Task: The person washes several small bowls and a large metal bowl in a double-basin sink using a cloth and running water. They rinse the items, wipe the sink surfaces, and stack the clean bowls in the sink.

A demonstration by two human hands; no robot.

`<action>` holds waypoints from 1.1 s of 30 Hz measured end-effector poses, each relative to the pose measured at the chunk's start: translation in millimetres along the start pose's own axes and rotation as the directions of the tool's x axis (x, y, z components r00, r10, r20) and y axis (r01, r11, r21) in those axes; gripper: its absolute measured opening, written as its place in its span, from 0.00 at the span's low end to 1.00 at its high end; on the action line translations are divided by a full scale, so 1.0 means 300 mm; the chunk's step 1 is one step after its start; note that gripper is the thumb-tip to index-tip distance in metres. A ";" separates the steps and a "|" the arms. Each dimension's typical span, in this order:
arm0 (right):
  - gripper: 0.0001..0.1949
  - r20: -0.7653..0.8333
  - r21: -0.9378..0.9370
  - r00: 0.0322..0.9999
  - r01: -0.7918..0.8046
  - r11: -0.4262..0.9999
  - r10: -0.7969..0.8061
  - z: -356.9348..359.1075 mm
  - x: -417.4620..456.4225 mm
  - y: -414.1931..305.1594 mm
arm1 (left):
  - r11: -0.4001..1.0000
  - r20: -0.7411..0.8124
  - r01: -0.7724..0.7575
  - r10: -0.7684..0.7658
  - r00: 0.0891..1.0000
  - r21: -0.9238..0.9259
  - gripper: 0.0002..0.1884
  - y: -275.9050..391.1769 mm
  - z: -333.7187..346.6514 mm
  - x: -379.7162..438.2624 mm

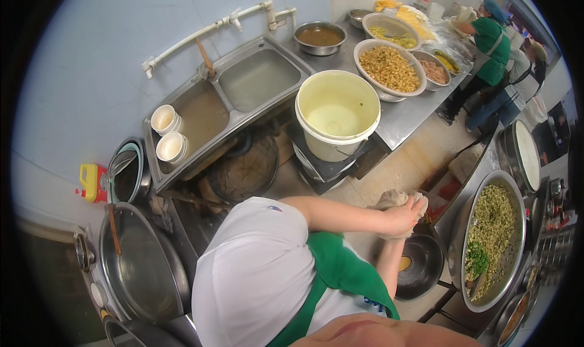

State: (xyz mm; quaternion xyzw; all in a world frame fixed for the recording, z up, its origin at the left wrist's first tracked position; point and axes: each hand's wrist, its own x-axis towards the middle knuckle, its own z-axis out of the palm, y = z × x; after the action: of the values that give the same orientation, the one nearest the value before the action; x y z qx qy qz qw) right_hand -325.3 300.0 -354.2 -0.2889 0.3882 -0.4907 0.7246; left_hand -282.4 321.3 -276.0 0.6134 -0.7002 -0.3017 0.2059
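Note:
My left hand (405, 215) holds a crumpled beige cloth (393, 199), with its fingers laid over it. My right forearm (388, 267) comes up from below to the same cloth. The right hand itself is hidden behind the cloth and the left hand, so its grip cannot be made out. Just below the hands is a dark round pan (422, 271) with a small yellow piece in it. To the right, a large steel bowl (456, 251) holds chopped green filling (495, 219) with a heap of finer green bits at one side.
A white bucket (337, 139) stands beside a two-basin sink (237, 112) holding cloudy water and stacked cups (171, 146). Bowls of filling (390, 68) line the steel counter (401, 119). A person in green (490, 46) and another person work farther off. A large steel basin (137, 265) is at left.

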 end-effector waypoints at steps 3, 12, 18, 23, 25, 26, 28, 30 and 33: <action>0.18 0.028 0.070 0.996 -0.086 0.994 0.084 -0.061 0.013 -0.020 | 0.993 -0.049 -0.085 0.081 0.996 -0.084 0.26 -0.046 -0.001 -0.006; 0.18 0.055 -0.044 0.993 -0.100 0.994 0.102 0.024 -0.004 -0.084 | 0.331 -0.477 -0.458 0.028 0.879 -0.825 0.16 -0.206 0.084 0.046; 0.16 0.000 0.031 0.999 -0.044 0.999 0.044 -0.027 0.069 -0.028 | 0.266 -0.183 -0.184 0.029 0.983 -0.946 0.20 -0.309 0.179 0.080; 0.17 0.252 0.294 0.924 -0.357 0.887 0.288 -0.103 0.070 -0.093 | 0.443 0.199 0.167 0.027 0.980 -0.881 0.22 -0.264 0.097 -0.024; 0.19 0.444 0.388 0.883 -0.344 0.855 0.153 -0.129 0.067 -0.112 | 0.901 0.056 -0.433 0.433 0.899 -0.025 0.25 -0.234 -0.004 -0.038; 0.20 0.514 0.444 0.853 -0.354 0.823 0.090 -0.141 0.063 -0.118 | 0.823 -0.022 -0.553 0.560 0.828 0.132 0.26 -0.263 0.027 -0.013; 0.21 0.342 0.468 0.928 -0.308 0.828 0.151 0.056 -0.064 -0.192 | 0.824 -0.323 -0.544 0.564 0.760 0.159 0.30 -0.214 -0.047 -0.020; 0.20 0.279 0.415 0.934 -0.325 0.850 0.222 -0.012 -0.027 -0.121 | 0.844 -0.365 -0.502 0.534 0.763 0.186 0.29 -0.183 -0.070 -0.025; 0.20 0.093 0.098 0.996 -0.022 0.995 0.013 -0.064 0.011 -0.028 | 0.917 -0.173 -0.390 0.372 0.912 -0.088 0.24 -0.160 -0.034 -0.017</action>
State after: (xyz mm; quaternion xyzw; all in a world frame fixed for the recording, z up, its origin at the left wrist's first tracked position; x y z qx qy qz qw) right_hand -344.9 293.4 -358.7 -0.2718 0.3322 -0.4892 0.7592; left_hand -239.7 321.5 -300.6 0.4727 -0.7692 -0.2495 0.3503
